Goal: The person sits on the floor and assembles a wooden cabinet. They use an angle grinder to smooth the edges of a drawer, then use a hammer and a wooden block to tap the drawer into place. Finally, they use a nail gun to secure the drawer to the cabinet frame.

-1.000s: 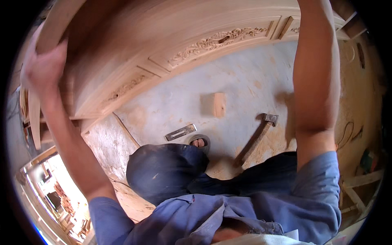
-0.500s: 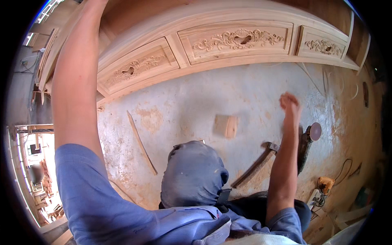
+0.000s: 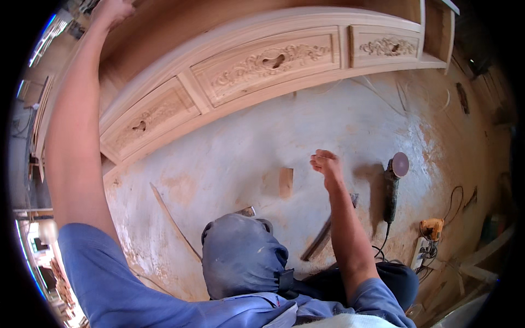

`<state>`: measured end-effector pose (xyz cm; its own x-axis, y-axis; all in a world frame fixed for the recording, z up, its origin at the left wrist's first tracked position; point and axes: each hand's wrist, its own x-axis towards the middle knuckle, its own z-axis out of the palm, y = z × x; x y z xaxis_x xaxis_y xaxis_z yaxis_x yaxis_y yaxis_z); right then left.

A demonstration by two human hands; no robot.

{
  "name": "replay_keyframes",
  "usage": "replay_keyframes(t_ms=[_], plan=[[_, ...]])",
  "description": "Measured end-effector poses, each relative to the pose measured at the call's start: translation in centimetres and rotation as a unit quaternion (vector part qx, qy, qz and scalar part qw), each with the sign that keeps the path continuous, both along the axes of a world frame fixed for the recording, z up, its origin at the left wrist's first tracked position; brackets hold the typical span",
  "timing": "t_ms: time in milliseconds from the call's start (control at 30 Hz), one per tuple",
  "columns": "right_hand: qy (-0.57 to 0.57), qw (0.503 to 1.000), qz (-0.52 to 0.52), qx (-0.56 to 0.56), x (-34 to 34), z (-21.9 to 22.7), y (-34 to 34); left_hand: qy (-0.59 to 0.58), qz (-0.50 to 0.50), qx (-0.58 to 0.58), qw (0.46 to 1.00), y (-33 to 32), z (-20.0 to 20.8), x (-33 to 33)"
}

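Observation:
My right hand (image 3: pixel 326 164) hovers above the floor between a small wooden block (image 3: pixel 286 182) and an angle grinder (image 3: pixel 391 186). Its fingers are curled in loosely, and no object shows in them. At the upper left, my left arm stretches to the side of a carved wooden cabinet (image 3: pixel 350 65). There my left hand (image 3: pixel 114 12) has bent fingers, partly cut off by the picture's edge; what they grip is hidden. Behind my right forearm lies a hammer-like tool (image 3: pixel 317 243), its head mostly covered.
A thin curved wood strip (image 3: pixel 174 220) lies at the left, beside my knee (image 3: pixel 243 254). Near the knee shows a metal piece (image 3: pixel 248 211). To the right are a yellow power tool (image 3: pixel 431 228), a power strip (image 3: pixel 420 252) and cords. Three carved drawer fronts (image 3: pixel 273 63) line the cabinet.
My right hand has swung left, from near the grinder toward the wooden block. The view has shifted, so the cabinet sits further left and my left hand now shows.

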<state>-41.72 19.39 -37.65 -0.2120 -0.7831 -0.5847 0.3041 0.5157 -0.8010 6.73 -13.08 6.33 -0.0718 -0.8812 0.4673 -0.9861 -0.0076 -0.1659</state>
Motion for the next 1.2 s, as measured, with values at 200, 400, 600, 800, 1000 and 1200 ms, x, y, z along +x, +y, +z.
replay_keyframes(t_ms=[200,400,600,800,1000,1200], plan=[[0.01,0.999,0.008,0.037,-1.2,-2.7,2.0,0.009,-0.004,0.035,0.999,-1.4,-0.8,-0.4],[0.028,0.997,0.017,0.07,-2.2,-4.8,3.8,0.014,-0.003,0.033,0.999,0.1,-1.1,-1.5],[0.043,0.997,0.026,0.062,-4.5,-10.3,5.8,0.04,-0.011,0.033,0.999,-0.7,-1.0,-1.4],[0.167,0.984,0.029,0.05,-5.7,-11.6,7.6,-0.002,-0.006,0.044,0.999,-4.5,-1.6,2.4],[0.136,0.988,0.008,0.072,-7.2,-11.9,9.8,-0.116,0.035,0.007,0.993,-8.7,-0.6,6.6],[0.146,0.989,0.003,0.024,-8.1,-11.6,11.2,-0.014,0.077,-0.021,0.997,-8.6,-1.8,3.1]])
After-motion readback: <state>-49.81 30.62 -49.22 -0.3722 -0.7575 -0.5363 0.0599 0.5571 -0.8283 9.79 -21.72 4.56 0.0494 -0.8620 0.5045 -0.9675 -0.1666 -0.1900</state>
